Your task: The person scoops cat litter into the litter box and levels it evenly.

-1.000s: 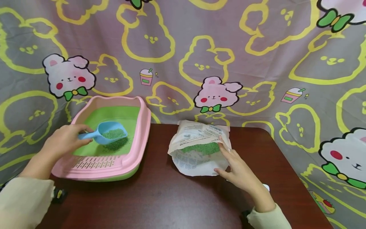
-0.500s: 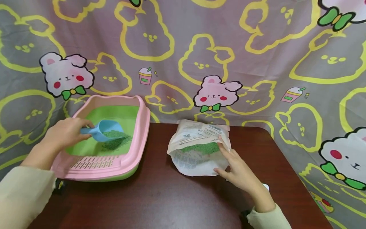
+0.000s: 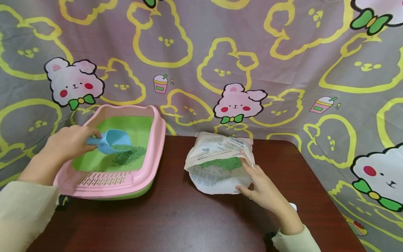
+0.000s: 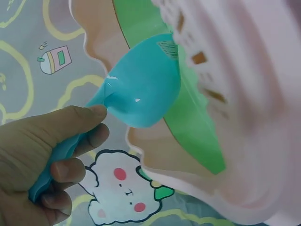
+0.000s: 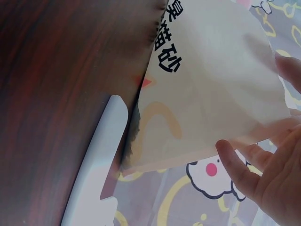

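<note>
Blue scoop (image 3: pixel 117 135): is sitting further left than a second ago, is holding fewer granules, and is hanging tilted over the litter tray (image 3: pixel 160 140), its lip pointing right.
Granule pile (image 3: pixel 133 155): is lying on the green tray floor, spreading wider than it was.
Left hand (image 3: pixel 67 143): is gripping the scoop's handle, thumb lying along it and fingers curling around it.
Pink grate (image 3: pixel 102 179): is forming the tray's near edge, below the scoop.
Paper bag (image 3: pixel 217 145): is resting to the tray's right, well apart from it, its mouth facing the person and showing green granules (image 3: pixel 225 163).
Right hand (image 3: pixel 262 185): is touching the bag's right side, thumb and forefinger spreading well apart; the other fingers are partly hiding behind it.
White object (image 5: pixel 96 157): is lying just beside the bag.
Dark table (image 3: pixel 189 220): is supporting tray and bag.
Rabbit-print curtain (image 3: pixel 185 21): is hanging behind everything.
</note>
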`<state>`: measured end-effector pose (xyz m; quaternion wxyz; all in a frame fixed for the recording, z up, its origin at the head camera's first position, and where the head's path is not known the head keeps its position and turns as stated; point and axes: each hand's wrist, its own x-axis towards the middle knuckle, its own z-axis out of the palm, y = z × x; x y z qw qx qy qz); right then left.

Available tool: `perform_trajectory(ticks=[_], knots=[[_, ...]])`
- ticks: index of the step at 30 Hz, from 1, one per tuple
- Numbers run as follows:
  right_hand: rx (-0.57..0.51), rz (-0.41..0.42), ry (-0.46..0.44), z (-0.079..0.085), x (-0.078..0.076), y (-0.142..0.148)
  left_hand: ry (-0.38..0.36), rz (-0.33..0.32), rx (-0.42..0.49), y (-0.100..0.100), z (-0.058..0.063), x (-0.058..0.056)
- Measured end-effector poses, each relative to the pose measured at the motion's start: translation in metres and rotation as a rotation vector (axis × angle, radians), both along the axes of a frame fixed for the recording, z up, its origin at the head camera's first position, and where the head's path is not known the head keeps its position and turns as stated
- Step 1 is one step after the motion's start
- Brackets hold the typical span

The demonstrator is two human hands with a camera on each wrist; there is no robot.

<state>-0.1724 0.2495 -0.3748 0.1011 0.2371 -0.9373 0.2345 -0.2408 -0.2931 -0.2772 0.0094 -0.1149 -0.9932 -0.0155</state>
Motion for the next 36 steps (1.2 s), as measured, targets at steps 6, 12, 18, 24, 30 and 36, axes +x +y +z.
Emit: perform_trajectory(ticks=[6,12,18,24,30,36], knots=[[0.0,0.005,0.02,-0.002,0.0,0.0,0.001,0.002,-0.025,0.002,0.007,0.002],[-0.001,0.004,-0.012,-0.001,0.0,0.0,0.009,-0.003,-0.041,0.002,0.014,0.005],[-0.008,0.011,-0.013,-0.001,0.0,0.001,0.004,0.023,-0.051,0.001,0.015,0.008],[-0.006,0.005,-0.007,-0.001,0.0,0.001,0.01,0.033,-0.04,-0.001,0.016,0.012],[-0.004,0.004,0.0,-0.002,0.0,0.001,0.038,0.019,-0.031,-0.003,0.016,0.019],[0.007,0.002,0.0,-0.001,-0.001,0.001,0.098,0.003,-0.02,-0.002,0.016,0.025]])
